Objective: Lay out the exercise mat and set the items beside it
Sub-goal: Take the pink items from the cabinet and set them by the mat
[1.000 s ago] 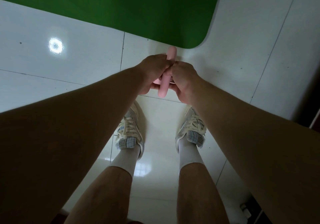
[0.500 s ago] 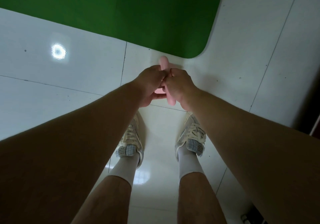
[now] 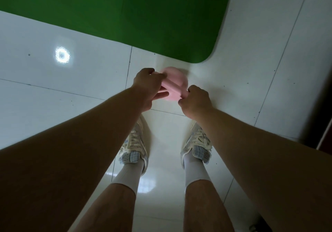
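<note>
A green exercise mat (image 3: 143, 16) lies flat on the white tiled floor, its rounded near corner just beyond my hands. I hold a pink item (image 3: 175, 86) low over the floor close to that corner; it looks like a round pink body with a bar across it, blurred by motion. My left hand (image 3: 147, 88) grips its left end with curled fingers. My right hand (image 3: 195, 99) grips the bar's right end. Whether the item touches the floor is unclear.
My two feet in pale sneakers (image 3: 133, 149) and white socks stand on the glossy floor (image 3: 53, 97) just behind my hands. A dark edge, perhaps a door or furniture (image 3: 321, 106), runs along the right. A lamp reflection (image 3: 62, 55) shines at left.
My hands have moved apart and lower toward the floor by the mat's corner. The pink item, earlier a narrow upright shape between my hands, now shows a wide round side.
</note>
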